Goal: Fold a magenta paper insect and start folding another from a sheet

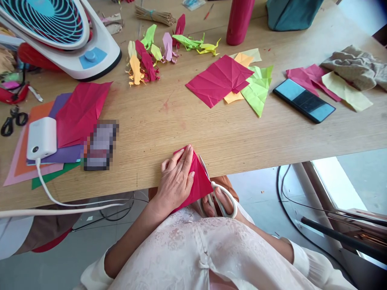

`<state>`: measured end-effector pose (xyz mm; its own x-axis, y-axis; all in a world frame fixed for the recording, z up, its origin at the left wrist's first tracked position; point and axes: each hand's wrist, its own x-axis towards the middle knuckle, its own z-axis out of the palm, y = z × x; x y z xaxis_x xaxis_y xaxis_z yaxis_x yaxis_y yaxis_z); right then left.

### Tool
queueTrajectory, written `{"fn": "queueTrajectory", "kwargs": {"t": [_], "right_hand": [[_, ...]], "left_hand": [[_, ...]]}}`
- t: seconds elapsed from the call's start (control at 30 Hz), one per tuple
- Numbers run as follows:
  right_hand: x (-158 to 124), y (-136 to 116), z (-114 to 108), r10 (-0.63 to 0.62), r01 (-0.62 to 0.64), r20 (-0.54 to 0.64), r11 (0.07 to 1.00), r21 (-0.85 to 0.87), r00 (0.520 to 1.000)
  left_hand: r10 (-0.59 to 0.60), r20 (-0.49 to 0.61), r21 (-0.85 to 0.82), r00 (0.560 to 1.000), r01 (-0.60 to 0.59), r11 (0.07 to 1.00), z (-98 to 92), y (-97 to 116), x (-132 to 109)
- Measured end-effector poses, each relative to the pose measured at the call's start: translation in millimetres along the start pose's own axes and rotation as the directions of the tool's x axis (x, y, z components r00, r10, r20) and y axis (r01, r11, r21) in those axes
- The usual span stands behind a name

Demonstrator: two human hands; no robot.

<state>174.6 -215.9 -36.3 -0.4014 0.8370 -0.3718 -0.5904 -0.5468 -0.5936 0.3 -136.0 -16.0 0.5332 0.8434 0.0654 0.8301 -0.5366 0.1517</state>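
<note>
At the table's front edge my left hand (pixel 177 179) presses down on a folded red paper (pixel 199 177), fingers close together and the thumb resting on its face. The paper tapers towards the top, and its lower part hangs past the edge over my lap. My right hand (pixel 222 201) is closed around the white handles of a pair of scissors (pixel 225 189), which is partly hidden below the paper. One blade (pixel 204 167) shows along the paper's right side.
Several folded paper figures (pixel 146 62) stand farther back. Creased red sheets (pixel 219 80) lie right of them, near a phone (pixel 304 100). On the left are a fan (pixel 90 52), a white power bank (pixel 41 138) with a cable, coloured sheets and another phone (pixel 101 145).
</note>
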Motion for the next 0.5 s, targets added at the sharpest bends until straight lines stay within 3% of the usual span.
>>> {"fn": "queueTrajectory", "kwargs": {"t": [0.23,0.4,0.5], "right_hand": [[-0.1,4.0,-7.0,0.023,-0.023,0.005,1.0,-0.003,1.0],[10.5,10.4,-19.0,0.089,-0.082,0.125,0.995,-0.056,0.988],[13.5,11.3,-14.8,0.056,-0.056,0.095,0.998,-0.003,0.994]], "left_hand": [[-0.002,0.004,0.018,1.0,0.002,1.0,-0.3,0.7,-0.1],[0.014,0.005,0.035,1.0,-0.014,0.999,-0.7,0.3,-1.3],[0.029,0.002,0.041,1.0,-0.029,0.999,-0.4,-0.3,-1.5]]}}
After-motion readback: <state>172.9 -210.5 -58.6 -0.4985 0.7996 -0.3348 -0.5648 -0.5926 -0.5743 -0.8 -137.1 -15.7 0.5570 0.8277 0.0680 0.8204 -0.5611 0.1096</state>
